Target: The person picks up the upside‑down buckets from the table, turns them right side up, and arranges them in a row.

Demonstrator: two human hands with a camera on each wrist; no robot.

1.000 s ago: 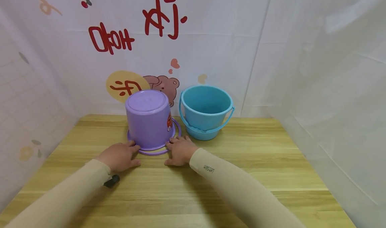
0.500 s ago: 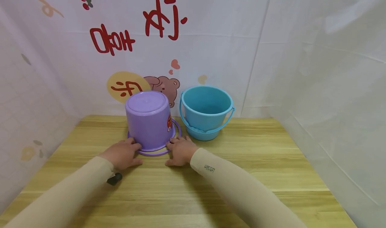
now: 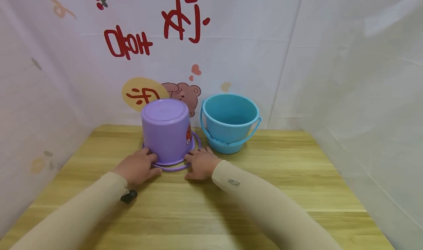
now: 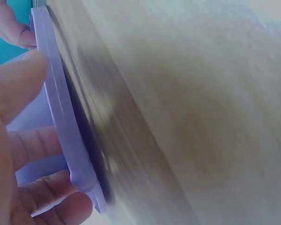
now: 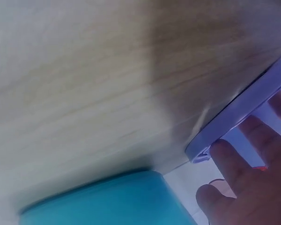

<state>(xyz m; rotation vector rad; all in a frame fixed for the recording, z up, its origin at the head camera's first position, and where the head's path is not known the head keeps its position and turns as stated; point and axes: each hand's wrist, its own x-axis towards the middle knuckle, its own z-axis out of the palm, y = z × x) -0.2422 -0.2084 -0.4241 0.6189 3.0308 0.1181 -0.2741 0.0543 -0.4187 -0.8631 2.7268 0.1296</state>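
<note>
A purple bucket (image 3: 166, 136) stands upside down at the back left of the table, its flat base facing up and a red label on its right side. Its purple handle (image 3: 173, 169) lies round the front of the rim. My left hand (image 3: 137, 166) touches the rim at the front left; in the left wrist view its fingers lie against the rim (image 4: 61, 103). With fingers extended, my right hand (image 3: 202, 163) touches the rim at the front right. Just right of it is a blue bucket (image 3: 228, 134), upright, its mouth up and handle hanging in front.
A wood-grain table (image 3: 185, 213) carries both buckets. Behind it hangs a white printed sheet (image 3: 244, 40) with red characters and a bear. More white sheeting (image 3: 363, 114) encloses the sides. A small dark object (image 3: 129, 196) shows under the left wrist.
My left hand has slid slightly right and inward along the purple bucket's rim. The right hand stays at the rim. The whole view has shifted a little; both buckets keep their places on the table.
</note>
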